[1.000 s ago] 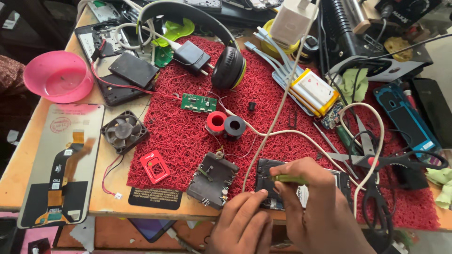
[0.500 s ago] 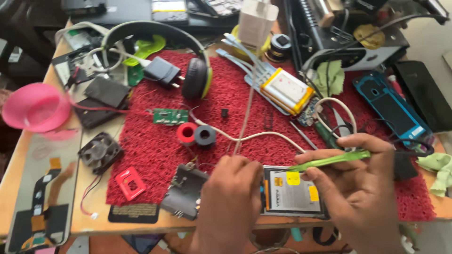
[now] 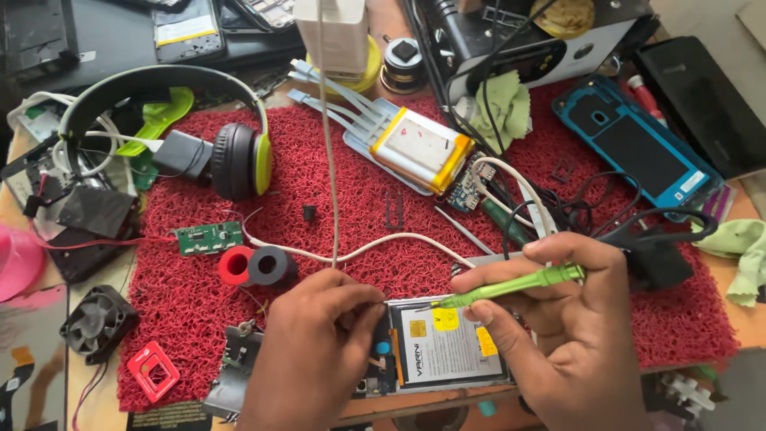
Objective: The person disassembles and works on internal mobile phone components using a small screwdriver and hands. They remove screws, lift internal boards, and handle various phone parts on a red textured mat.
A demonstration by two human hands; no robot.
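Observation:
An opened phone (image 3: 447, 351) with its white battery showing lies at the near edge of the red mat (image 3: 359, 191). My left hand (image 3: 315, 351) rests on the phone's left end, fingers curled and pinching something small at its top edge. My right hand (image 3: 570, 335) grips a green screwdriver (image 3: 511, 285) like a pen, its tip pointing left onto the phone's top edge beside my left fingertips.
On the mat lie a small green circuit board (image 3: 209, 237), red and black rings (image 3: 257, 266), a flat battery pack (image 3: 419, 149), black and green headphones (image 3: 231, 156) and a white cable (image 3: 359, 249). A blue phone back (image 3: 638, 152) sits right; a black fan (image 3: 97, 322) left.
The view has moved closer to the mat. Both hands rose from the table's near edge onto the phone. The screwdriver tip now touches the phone's top edge.

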